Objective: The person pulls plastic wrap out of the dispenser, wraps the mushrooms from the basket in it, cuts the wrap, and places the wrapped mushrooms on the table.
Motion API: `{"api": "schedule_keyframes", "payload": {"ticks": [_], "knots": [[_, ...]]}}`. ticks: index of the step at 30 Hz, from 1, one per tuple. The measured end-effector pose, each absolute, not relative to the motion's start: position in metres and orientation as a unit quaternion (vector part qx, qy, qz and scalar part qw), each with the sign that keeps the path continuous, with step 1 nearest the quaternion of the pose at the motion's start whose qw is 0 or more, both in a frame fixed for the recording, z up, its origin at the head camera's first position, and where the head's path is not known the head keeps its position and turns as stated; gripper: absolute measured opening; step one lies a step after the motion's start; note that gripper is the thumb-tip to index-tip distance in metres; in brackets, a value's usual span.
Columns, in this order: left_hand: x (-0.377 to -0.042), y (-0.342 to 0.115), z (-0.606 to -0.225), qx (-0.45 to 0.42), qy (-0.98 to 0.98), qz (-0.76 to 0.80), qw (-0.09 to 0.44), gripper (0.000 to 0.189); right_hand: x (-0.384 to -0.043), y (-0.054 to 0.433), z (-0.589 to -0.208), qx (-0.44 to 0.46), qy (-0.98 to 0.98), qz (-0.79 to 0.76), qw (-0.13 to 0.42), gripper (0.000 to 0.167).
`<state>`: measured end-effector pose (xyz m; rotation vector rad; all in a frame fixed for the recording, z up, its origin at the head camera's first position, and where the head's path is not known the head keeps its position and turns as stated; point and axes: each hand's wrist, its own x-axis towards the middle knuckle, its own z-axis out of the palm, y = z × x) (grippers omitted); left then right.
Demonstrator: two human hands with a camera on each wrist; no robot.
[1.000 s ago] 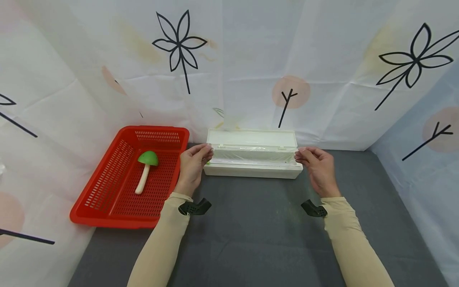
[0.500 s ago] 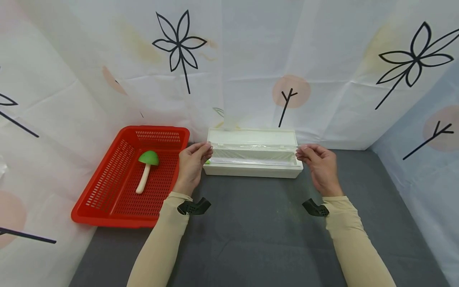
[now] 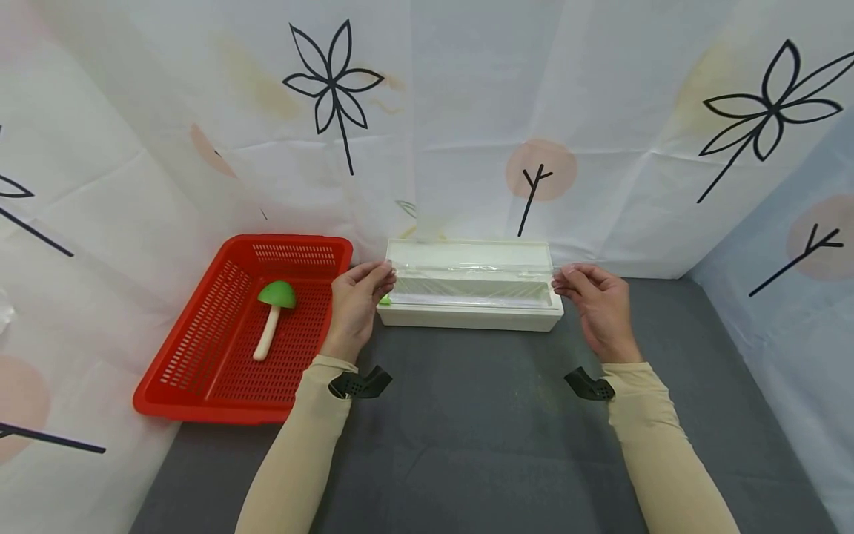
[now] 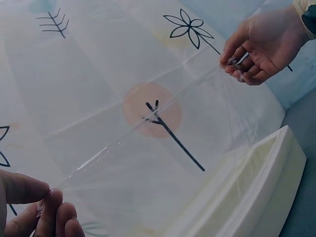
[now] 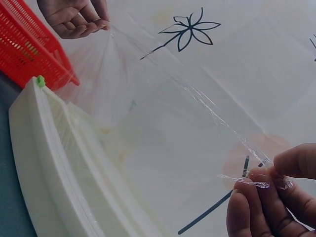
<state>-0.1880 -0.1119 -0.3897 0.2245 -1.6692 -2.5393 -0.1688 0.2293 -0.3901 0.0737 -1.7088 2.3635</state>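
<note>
Clear plastic wrap (image 4: 106, 150) stretches between both hands, its edge pulled into a thin taut line. My left hand (image 3: 353, 308) pinches one corner between thumb and fingers. The opposite corner is pinched by my right hand (image 3: 600, 315), with a crumpled bit showing at the fingertips in the right wrist view. From there the sheet slopes down into a long white cling film dispenser box (image 3: 470, 318), whose lid (image 3: 470, 254) stands raised at the back. A small green piece (image 5: 40, 81) sits at the box's left end, partly behind my left hand in the head view.
To the left stands a red plastic basket (image 3: 150, 397) with slotted walls. Inside it lies a green-capped mushroom (image 3: 276, 295) with a pale stem. A white patterned cloth (image 3: 454, 96) hangs behind the dark grey tabletop (image 3: 467, 437).
Both hands have risen slightly, and the right has shifted a little outward. More wrap has come up from the box, its top edge now higher against the raised lid.
</note>
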Motion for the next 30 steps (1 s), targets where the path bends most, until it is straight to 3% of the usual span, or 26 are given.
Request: {"api": "schedule_keyframes", "payload": {"ticks": [18, 25, 30], "knots": [[-0.187, -0.112, -0.381, 0.057, -0.535, -0.841, 0.057, 0.028, -0.168, 0.231, -0.382, 0.045, -0.582, 0.803, 0.121, 0.008], [-0.184, -0.113, -0.374, 0.057, -0.54, -0.838, 0.056, 0.012, -0.168, 0.231, -0.38, 0.055, -0.573, 0.809, 0.123, 0.008], [-0.182, -0.113, -0.372, 0.051, -0.542, -0.837, 0.061, 0.014, -0.167, 0.231, -0.377, 0.063, -0.575, 0.806, 0.128, 0.008]]}}
